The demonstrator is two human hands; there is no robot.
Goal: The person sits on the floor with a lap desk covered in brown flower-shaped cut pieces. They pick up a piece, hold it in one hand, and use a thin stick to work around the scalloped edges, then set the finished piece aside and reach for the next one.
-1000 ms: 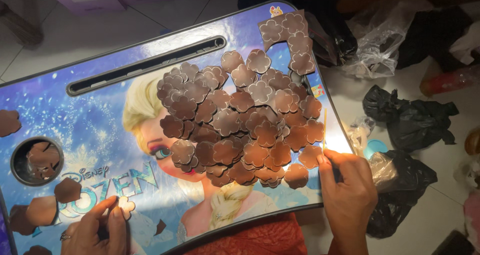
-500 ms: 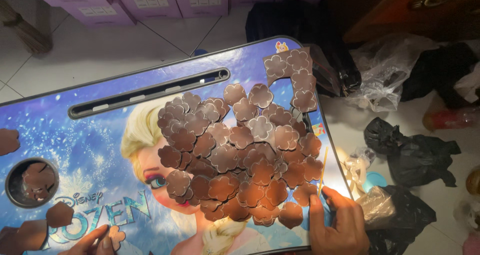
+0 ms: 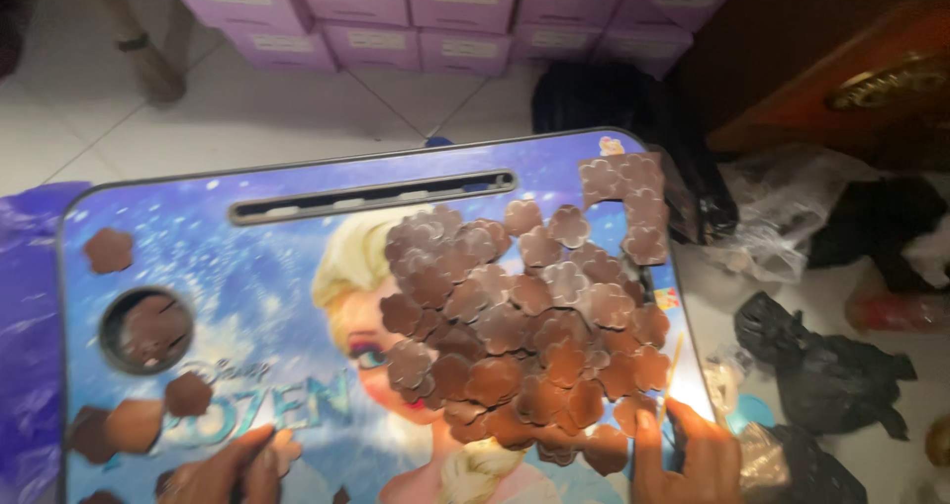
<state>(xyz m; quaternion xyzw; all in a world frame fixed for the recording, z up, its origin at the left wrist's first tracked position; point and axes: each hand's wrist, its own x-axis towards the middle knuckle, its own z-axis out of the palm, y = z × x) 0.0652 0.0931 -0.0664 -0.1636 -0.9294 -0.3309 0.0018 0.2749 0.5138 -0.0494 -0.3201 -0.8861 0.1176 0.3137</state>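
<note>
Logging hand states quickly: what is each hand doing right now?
Left hand: fingers curled on the lap table; holding anything cannot be told.
Right hand: open, fingertips on the brown flower cutouts.

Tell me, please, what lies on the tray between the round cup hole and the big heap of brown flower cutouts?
In the head view, only bare printed tray lies between the round hole and the heap.

A glossy printed plastic lap table (image 3: 247, 257) carries a heap of thin, matt brown flower-shaped cutouts (image 3: 524, 336), seemingly foam or card. Around it: smooth pale floor tiles (image 3: 247, 108), purple cardboard boxes (image 3: 426, 9), crinkled black plastic bags (image 3: 821, 366) and polished dark wood furniture (image 3: 841, 59).
</note>
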